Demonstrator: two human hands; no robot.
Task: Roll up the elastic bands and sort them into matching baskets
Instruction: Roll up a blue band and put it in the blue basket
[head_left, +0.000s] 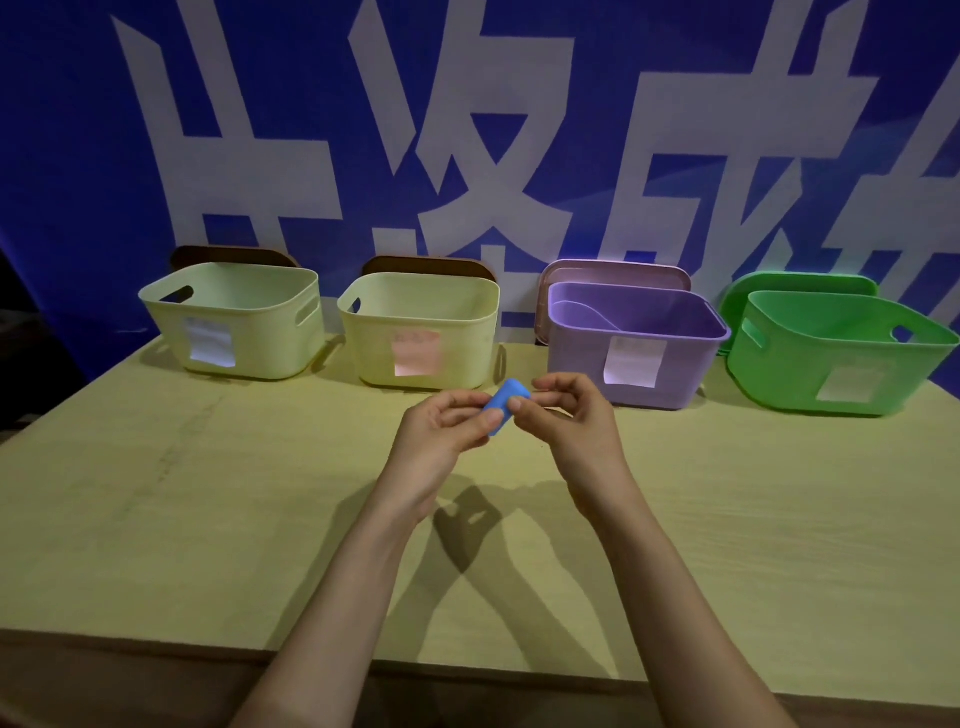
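Pinching a rolled blue band (505, 408) between them, the left hand (441, 434) and right hand (574, 421) hold it above the table (208, 493), fingers curled round its ends. Four labelled baskets line the far edge: a yellow basket (234, 332), a second yellow basket (415, 338), a purple basket (582, 358) just beyond the hands, and a green basket (779, 374). Lids lean behind them against a blue banner (62, 156). The tabletop runs wide on both sides of the forearms down to its near edge.

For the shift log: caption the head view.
Left hand and right hand pinch a rolled blue band before the left cream basket, second cream basket, purple basket and green basket.
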